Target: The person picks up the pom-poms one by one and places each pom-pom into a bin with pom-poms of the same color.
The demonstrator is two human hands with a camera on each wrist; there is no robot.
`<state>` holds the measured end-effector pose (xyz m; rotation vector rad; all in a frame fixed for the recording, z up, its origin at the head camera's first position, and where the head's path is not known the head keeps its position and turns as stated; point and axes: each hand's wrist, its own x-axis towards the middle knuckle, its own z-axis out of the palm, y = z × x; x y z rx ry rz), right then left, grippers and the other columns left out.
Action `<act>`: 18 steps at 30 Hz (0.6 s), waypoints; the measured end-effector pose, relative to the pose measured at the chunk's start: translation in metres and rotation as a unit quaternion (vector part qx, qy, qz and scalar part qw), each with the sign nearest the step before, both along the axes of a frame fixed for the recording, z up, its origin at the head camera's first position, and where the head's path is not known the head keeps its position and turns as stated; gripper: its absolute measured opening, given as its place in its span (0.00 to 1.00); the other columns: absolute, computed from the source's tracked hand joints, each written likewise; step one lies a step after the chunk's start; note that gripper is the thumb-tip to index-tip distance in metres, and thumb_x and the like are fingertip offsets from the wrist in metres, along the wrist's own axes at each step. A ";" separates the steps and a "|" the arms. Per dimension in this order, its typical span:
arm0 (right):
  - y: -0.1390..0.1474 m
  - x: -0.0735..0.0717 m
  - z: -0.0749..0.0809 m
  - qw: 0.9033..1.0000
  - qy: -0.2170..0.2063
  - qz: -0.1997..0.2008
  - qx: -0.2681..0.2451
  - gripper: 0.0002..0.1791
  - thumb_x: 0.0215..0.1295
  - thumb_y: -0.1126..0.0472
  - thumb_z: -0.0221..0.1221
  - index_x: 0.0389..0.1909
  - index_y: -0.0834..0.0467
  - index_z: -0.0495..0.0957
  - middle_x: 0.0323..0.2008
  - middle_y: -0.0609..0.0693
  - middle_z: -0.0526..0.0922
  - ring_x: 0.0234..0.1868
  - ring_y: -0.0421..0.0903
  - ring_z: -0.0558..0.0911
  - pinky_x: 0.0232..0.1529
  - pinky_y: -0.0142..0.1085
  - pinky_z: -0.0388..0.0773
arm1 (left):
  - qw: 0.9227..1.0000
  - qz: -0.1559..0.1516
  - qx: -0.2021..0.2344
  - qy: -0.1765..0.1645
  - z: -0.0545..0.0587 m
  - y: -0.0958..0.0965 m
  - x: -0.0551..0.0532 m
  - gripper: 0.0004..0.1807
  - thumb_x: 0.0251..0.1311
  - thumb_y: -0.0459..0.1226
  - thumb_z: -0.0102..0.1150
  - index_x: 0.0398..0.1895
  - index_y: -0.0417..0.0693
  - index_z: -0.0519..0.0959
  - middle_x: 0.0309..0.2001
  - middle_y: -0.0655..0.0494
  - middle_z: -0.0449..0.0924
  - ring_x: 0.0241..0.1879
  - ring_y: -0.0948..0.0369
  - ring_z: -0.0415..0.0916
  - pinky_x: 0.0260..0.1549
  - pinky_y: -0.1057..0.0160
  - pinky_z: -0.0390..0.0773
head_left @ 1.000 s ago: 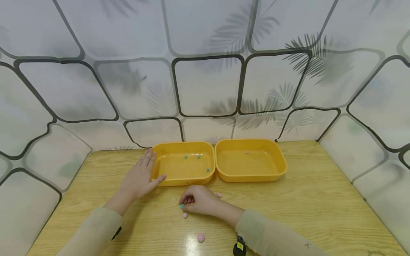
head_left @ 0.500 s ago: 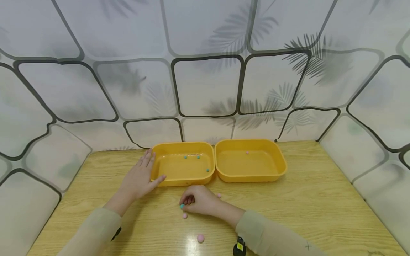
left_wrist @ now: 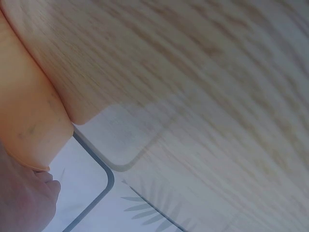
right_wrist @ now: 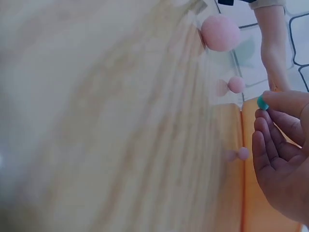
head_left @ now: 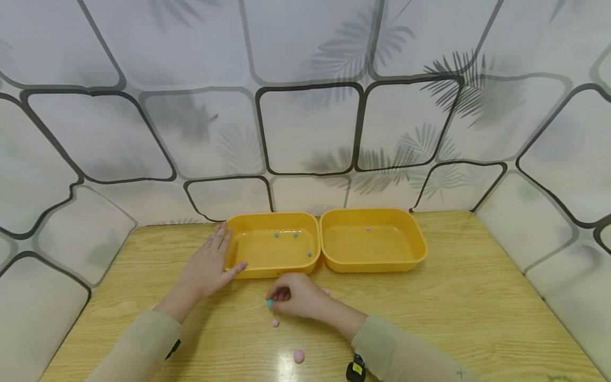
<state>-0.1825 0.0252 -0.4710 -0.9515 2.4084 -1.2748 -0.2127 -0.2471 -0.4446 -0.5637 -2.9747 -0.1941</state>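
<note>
Between thumb and fingertip, my right hand (head_left: 300, 297) pinches a small teal ball (head_left: 270, 303), just in front of the left yellow tray. The right wrist view also shows this teal ball (right_wrist: 262, 102) at the fingertips. My left hand (head_left: 205, 268) rests with spread, straight fingers against the left end of the left yellow tray (head_left: 272, 272). Three teal balls (head_left: 295, 235) lie inside that tray. In the right yellow tray (head_left: 374, 267) is one tiny pink ball (head_left: 368, 228). On the table, a small pink ball (head_left: 275, 322) and a larger pink ball (head_left: 298, 356) lie near my right hand.
Another pink ball (head_left: 326, 292) is partly hidden behind my right wrist. The two trays stand side by side at the back of the wooden table (head_left: 458, 307). A patterned fabric wall (head_left: 310, 132) rises behind the table and on both sides.
My right hand has risen slightly with the teal ball, moving a little towards the left tray. My left hand stays where it was.
</note>
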 end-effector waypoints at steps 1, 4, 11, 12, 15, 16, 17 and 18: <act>0.000 0.000 0.001 1.000 0.000 -0.002 -0.003 0.05 0.65 0.66 0.72 0.39 0.56 0.90 0.34 0.46 0.88 0.33 0.27 0.78 0.39 0.22 0.80 | 1.000 -0.001 0.000 0.000 0.000 0.000 0.000 0.52 0.76 0.60 0.52 0.81 0.24 0.52 0.84 0.28 0.45 0.84 0.35 0.47 0.81 0.38 0.58; -0.001 0.000 0.006 1.000 0.001 -0.007 -0.006 0.05 0.65 0.66 0.72 0.40 0.56 0.90 0.34 0.46 0.88 0.33 0.27 0.78 0.39 0.22 0.80 | 1.000 0.000 0.000 -0.001 0.000 0.000 0.000 0.52 0.76 0.60 0.52 0.81 0.24 0.52 0.84 0.28 0.45 0.84 0.35 0.47 0.81 0.38 0.58; 0.000 0.000 0.019 1.000 -0.005 -0.010 -0.015 0.05 0.66 0.66 0.72 0.41 0.57 0.90 0.37 0.49 0.89 0.35 0.28 0.78 0.41 0.22 0.81 | 1.000 0.001 0.000 -0.001 -0.001 -0.001 -0.001 0.52 0.75 0.60 0.53 0.82 0.24 0.51 0.84 0.28 0.45 0.84 0.35 0.46 0.81 0.39 0.57; 0.000 0.000 0.020 1.000 -0.008 -0.010 -0.016 0.05 0.67 0.66 0.72 0.41 0.57 0.90 0.37 0.49 0.89 0.35 0.28 0.78 0.42 0.23 0.81 | 1.000 0.001 0.001 -0.001 -0.001 -0.001 -0.001 0.52 0.75 0.60 0.53 0.81 0.24 0.51 0.84 0.28 0.45 0.84 0.35 0.47 0.81 0.39 0.57; 0.000 0.000 0.024 1.000 -0.018 -0.012 -0.018 0.05 0.67 0.65 0.71 0.42 0.57 0.90 0.38 0.48 0.90 0.36 0.29 0.79 0.42 0.23 0.81 | 1.000 0.002 0.002 -0.003 -0.001 -0.001 0.000 0.53 0.75 0.60 0.53 0.81 0.24 0.52 0.84 0.28 0.45 0.84 0.35 0.47 0.81 0.39 0.58; 0.000 0.000 0.025 0.999 -0.022 -0.013 -0.019 0.05 0.68 0.65 0.71 0.42 0.57 0.90 0.38 0.49 0.90 0.36 0.29 0.79 0.42 0.23 0.81 | 1.000 0.001 0.002 -0.003 -0.001 -0.001 0.000 0.53 0.75 0.60 0.53 0.81 0.24 0.52 0.84 0.28 0.45 0.84 0.35 0.47 0.81 0.39 0.58; 0.000 0.001 0.027 0.999 -0.025 -0.014 -0.021 0.05 0.68 0.65 0.71 0.42 0.57 0.90 0.39 0.49 0.90 0.36 0.30 0.80 0.42 0.23 0.81 | 1.000 0.001 0.002 -0.003 -0.001 -0.001 -0.001 0.53 0.75 0.60 0.53 0.81 0.24 0.52 0.84 0.28 0.45 0.84 0.35 0.47 0.81 0.39 0.58; 0.000 0.001 0.027 0.999 -0.028 -0.014 -0.023 0.05 0.68 0.65 0.71 0.42 0.57 0.90 0.39 0.49 0.90 0.36 0.30 0.80 0.42 0.23 0.82 | 1.000 0.001 0.003 -0.004 -0.001 -0.001 -0.001 0.53 0.75 0.60 0.52 0.81 0.24 0.52 0.84 0.28 0.45 0.84 0.35 0.47 0.81 0.38 0.58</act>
